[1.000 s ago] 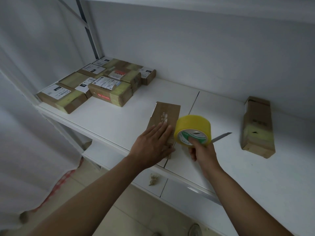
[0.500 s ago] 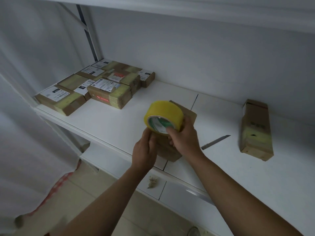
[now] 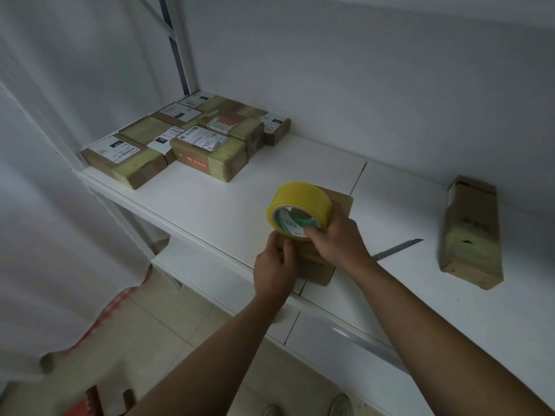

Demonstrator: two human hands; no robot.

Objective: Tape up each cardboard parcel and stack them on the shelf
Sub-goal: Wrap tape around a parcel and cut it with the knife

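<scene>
Since a second ago the roll of yellow tape (image 3: 300, 205) is no longer standing on the shelf (image 3: 210, 211) beside the flat parcel; it is now being held up over the brown cardboard parcel (image 3: 318, 265), and the left hand (image 3: 274, 268), which was lying flat on that parcel, is now curling in at the roll's lower edge. Against the half-second-old view little is changing: both hands are sitting in nearly the same spot.

The right hand (image 3: 339, 241) is gripping the tape roll, fingers hooking into its green-and-white core, so that grip is closed on the roll. The left hand's fingertips are pinching at the roll's lower rim, apparently at the tape's loose end, though the end itself is too small to make out. The parcel is lying under both hands, near the front edge of the shelf, straddling the seam between two shelf panels.

Just right of the right wrist a metal blade (image 3: 396, 249) is lying on the shelf, where it was before. Further right, well apart, a tall parcel (image 3: 470, 232) with yellow tape across it is lying on its side. At the far left corner of the shelf a group of taped parcels with labels (image 3: 192, 139) is sitting packed together, some stacked on others.
</scene>
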